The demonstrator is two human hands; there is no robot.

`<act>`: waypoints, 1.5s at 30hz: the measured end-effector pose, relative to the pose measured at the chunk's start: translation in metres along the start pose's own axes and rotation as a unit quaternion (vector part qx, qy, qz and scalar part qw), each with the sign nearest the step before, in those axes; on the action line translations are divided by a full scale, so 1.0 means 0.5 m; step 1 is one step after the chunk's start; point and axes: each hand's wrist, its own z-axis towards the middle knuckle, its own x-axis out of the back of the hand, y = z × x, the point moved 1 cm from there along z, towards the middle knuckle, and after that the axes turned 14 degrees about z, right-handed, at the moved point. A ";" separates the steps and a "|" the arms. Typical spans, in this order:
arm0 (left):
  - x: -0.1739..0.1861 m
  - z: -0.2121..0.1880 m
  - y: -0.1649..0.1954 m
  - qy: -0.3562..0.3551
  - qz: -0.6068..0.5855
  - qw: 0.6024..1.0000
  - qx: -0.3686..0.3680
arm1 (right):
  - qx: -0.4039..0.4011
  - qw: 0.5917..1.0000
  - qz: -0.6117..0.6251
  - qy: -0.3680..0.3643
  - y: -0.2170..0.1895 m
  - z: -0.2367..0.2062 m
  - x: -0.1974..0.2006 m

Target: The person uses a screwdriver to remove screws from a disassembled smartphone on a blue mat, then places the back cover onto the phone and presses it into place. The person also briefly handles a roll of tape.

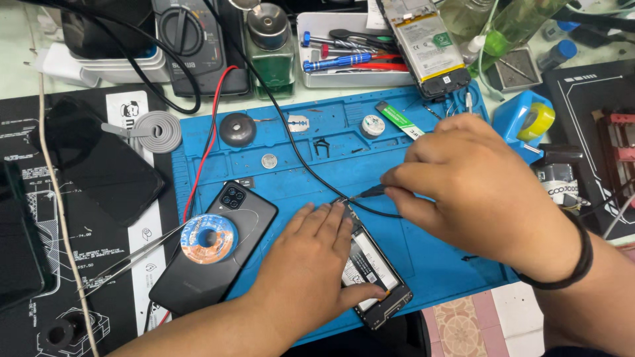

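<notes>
Blue silicone repair mat [423,264] covers the middle of the surface. Left hand [307,264] lies flat on an opened black phone with exposed battery [374,277], fingers [324,221] spread and pressing it down, thumb along its lower edge, not wrapped around anything. Right hand [479,188] pinches a thin black probe tip on a black cable [367,194] between thumb and forefinger, tip touching the phone's top corner. Black wristband sits on the right wrist. Just left of the phone lies a black phone back cover with camera cluster [218,248], with a blue-orange spool of solder wick [208,238] and metal tweezers [132,258] on it. Grey tool tray with screwdrivers [350,49] and a green liquid bottle with metal pump top [271,49] stand beyond the mat.
</notes>
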 end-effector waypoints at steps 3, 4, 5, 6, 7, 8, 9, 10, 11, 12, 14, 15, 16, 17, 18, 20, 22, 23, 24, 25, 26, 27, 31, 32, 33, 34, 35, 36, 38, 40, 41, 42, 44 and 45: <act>-0.001 0.008 -0.008 -0.016 -0.022 1.000 0.015 | 0.022 0.999 -0.008 -0.022 0.005 0.024 -0.006; -0.001 0.009 -0.012 -0.021 -0.033 0.999 0.019 | 0.026 0.999 -0.013 -0.030 0.006 0.031 -0.008; -0.001 0.010 -0.015 -0.025 -0.034 0.999 0.022 | 0.028 0.999 -0.014 -0.036 0.007 0.038 -0.011; -0.001 0.009 -0.016 -0.030 -0.036 0.999 0.024 | 0.029 0.999 -0.015 -0.042 0.007 0.045 -0.013; 0.000 0.009 -0.018 -0.034 -0.039 0.998 0.026 | 0.030 0.998 -0.016 -0.048 0.007 0.051 -0.015; 0.000 0.008 -0.019 -0.034 -0.041 0.998 0.026 | 0.033 0.998 -0.011 -0.056 0.006 0.058 -0.016; 0.000 0.007 -0.021 -0.034 -0.042 0.998 0.027 | 0.037 0.997 -0.006 -0.064 0.005 0.064 -0.017; 0.000 0.006 -0.022 -0.034 -0.043 0.998 0.026 | 0.041 0.997 0.000 -0.071 0.003 0.071 -0.018; 0.000 0.006 -0.023 -0.036 -0.040 0.998 0.027 | 0.052 0.995 0.009 -0.085 0.001 0.077 -0.018; 0.000 0.005 -0.024 -0.037 -0.037 0.998 0.028 | 0.062 0.993 0.018 -0.099 -0.001 0.082 -0.017; -0.001 0.005 -0.025 -0.041 -0.036 0.998 0.026 | 0.078 0.989 0.034 -0.119 -0.005 0.092 -0.018; -0.001 0.005 -0.026 -0.044 -0.037 0.998 0.024 | 0.083 0.988 0.040 -0.124 -0.008 0.096 -0.019; -0.001 0.005 -0.026 -0.046 -0.038 0.998 0.021 | 0.088 0.987 0.046 -0.129 -0.011 0.099 -0.021; -0.001 0.006 -0.026 -0.045 -0.035 0.998 0.021 | 0.074 0.987 0.017 -0.140 -0.013 0.100 -0.023; -0.001 0.007 -0.026 -0.044 -0.031 0.998 0.021 | 0.060 0.987 -0.012 -0.150 -0.016 0.101 -0.026; -0.001 0.008 -0.024 -0.044 -0.023 0.999 0.018 | 0.034 0.984 -0.050 -0.167 -0.018 0.101 -0.032; 0.000 0.009 -0.024 -0.042 -0.011 0.999 0.012 | 0.011 0.981 -0.073 -0.180 -0.016 0.101 -0.037; 0.001 0.009 -0.024 -0.042 -0.016 0.999 0.013 | -0.005 0.973 -0.095 -0.209 -0.012 0.101 -0.039; 0.002 0.009 -0.025 -0.041 -0.020 0.999 0.014 | -0.020 0.964 -0.117 -0.237 -0.008 0.102 -0.041; 0.003 0.008 -0.026 -0.040 -0.025 0.999 0.015 | -0.035 0.954 -0.138 -0.265 -0.003 0.102 -0.042; 0.004 0.008 -0.026 -0.039 -0.027 0.999 0.014 | -0.006 0.966 -0.124 -0.227 -0.002 0.104 -0.040; 0.005 0.008 -0.027 -0.037 -0.029 0.999 0.014 | 0.022 0.976 -0.109 -0.189 -0.001 0.105 -0.037; 0.003 0.011 -0.029 -0.044 -0.033 0.998 0.012 | -0.039 0.954 -0.135 -0.266 0.003 0.108 -0.034; 0.002 0.012 -0.030 -0.042 -0.033 0.999 0.011 | -0.007 0.966 -0.113 -0.231 0.001 0.110 -0.032; 0.002 0.013 -0.030 -0.041 -0.033 0.999 0.010 | 0.026 0.976 -0.090 -0.194 -0.002 0.112 -0.030; 0.001 0.014 -0.030 -0.039 -0.033 0.999 0.010 | 0.058 0.983 -0.067 -0.157 -0.003 0.113 -0.028; 0.001 0.014 -0.030 -0.040 -0.034 0.999 0.009 | 0.015 0.972 -0.098 -0.215 -0.002 0.114 -0.031; 0.001 0.015 -0.031 -0.041 -0.035 0.999 0.008 | -0.029 0.954 -0.128 -0.271 0.001 0.114 -0.033; 0.001 0.016 -0.031 -0.038 -0.034 0.999 0.006 | -0.035 0.952 -0.136 -0.272 0.003 0.114 -0.034; 0.002 0.017 -0.029 -0.031 -0.033 0.999 0.008 | 0.042 0.981 -0.090 -0.164 0.002 0.115 -0.030; 0.003 0.017 -0.029 -0.030 -0.035 0.999 0.007 | 0.008 0.970 -0.110 -0.215 0.005 0.113 -0.032; 0.004 0.017 -0.028 -0.030 -0.036 0.999 0.005 | -0.028 0.955 -0.130 -0.264 0.007 0.111 -0.034; 0.005 0.019 -0.028 -0.030 -0.038 0.999 0.005 | -0.023 0.953 -0.132 -0.272 0.007 0.109 -0.034; 0.005 0.019 -0.029 -0.034 -0.040 0.999 0.004 | 0.015 0.966 -0.113 -0.231 0.005 0.110 -0.032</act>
